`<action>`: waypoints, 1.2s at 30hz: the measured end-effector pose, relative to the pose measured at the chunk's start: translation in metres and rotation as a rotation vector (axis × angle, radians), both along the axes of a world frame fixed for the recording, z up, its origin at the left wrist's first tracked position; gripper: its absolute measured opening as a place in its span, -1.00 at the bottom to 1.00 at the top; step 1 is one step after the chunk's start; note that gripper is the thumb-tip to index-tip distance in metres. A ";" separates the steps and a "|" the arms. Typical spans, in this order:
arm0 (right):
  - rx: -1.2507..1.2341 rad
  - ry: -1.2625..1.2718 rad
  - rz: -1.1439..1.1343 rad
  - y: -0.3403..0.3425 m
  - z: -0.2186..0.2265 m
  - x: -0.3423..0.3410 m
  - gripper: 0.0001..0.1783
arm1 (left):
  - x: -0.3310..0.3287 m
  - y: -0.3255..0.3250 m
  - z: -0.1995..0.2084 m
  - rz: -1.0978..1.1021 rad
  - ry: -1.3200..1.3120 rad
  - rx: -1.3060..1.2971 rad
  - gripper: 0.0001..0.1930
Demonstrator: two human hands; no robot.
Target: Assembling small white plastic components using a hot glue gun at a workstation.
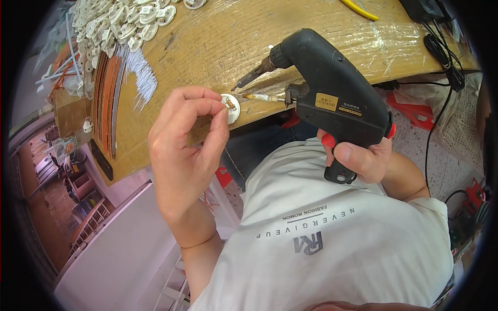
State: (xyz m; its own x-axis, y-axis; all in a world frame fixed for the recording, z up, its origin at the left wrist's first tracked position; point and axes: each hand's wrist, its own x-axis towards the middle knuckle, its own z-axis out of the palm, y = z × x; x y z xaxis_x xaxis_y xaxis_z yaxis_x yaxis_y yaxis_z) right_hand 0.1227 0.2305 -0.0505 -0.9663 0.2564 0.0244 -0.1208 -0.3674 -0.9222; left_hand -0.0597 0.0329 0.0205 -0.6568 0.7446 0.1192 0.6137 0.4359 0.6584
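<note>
My left hand (189, 124) is closed in a pinch over the left edge of a small round white plastic piece (235, 111) at the table's near edge. What lies between the fingertips is too small to make out. Copper-coloured metal parts show on the face of that piece. In my right hand (365, 160) is a black soldering gun (340, 96) with a red trigger, gripped by its handle. Its thin soldering tip (264, 97) points left and ends close to the white piece, seemingly just apart from it. Above the tip, a dark nozzle (251, 76) slants down toward the same spot.
Many similar white pieces (127, 20) are heaped at the far left of the wooden table (207, 46). Beside them lie reddish-brown strips (106, 98) and a bundle of thin white wires (140, 75). A yellow-handled thing (360, 9) and a black cable (443, 57) are at far right.
</note>
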 end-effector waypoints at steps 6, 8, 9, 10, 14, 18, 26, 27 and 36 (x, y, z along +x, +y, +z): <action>-0.033 -0.021 -0.007 -0.002 0.001 -0.001 -0.65 | 0.000 0.001 0.000 -0.013 0.034 0.019 -0.92; -0.043 -0.016 -0.005 -0.002 0.002 -0.002 -0.65 | 0.000 0.001 0.002 -0.005 0.039 0.015 -0.92; -0.038 -0.002 -0.005 -0.002 0.001 -0.002 -0.65 | 0.001 0.002 0.002 0.008 0.034 0.019 -0.91; -0.034 0.013 -0.006 -0.002 0.000 -0.001 -0.64 | 0.001 0.002 0.002 0.021 0.030 0.023 -0.91; 0.072 0.057 0.042 0.001 -0.002 0.002 -0.63 | 0.004 -0.001 0.000 0.063 -0.020 0.005 -0.94; 0.042 0.032 0.002 0.001 0.003 0.003 -0.68 | 0.002 -0.009 -0.006 -0.002 0.115 0.002 -0.89; 0.034 -0.072 -0.097 0.003 0.019 -0.001 -0.60 | 0.013 -0.016 -0.029 0.097 0.245 0.001 -0.37; 0.007 -0.074 -0.122 0.003 0.021 -0.004 -0.58 | 0.013 -0.018 -0.029 0.105 0.248 0.005 -0.37; 0.003 -0.084 -0.257 -0.004 0.035 -0.025 -0.47 | 0.024 -0.023 -0.027 0.088 0.092 0.190 -0.50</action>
State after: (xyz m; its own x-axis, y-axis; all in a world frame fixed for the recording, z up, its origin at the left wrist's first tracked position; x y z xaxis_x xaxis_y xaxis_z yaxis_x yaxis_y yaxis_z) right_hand 0.0974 0.2268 -0.0159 -0.8679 0.4940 -0.0521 -0.1325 -0.3313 -0.9342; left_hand -0.0358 0.0102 -0.0067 -0.6980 0.6435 0.3143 0.6401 0.3639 0.6766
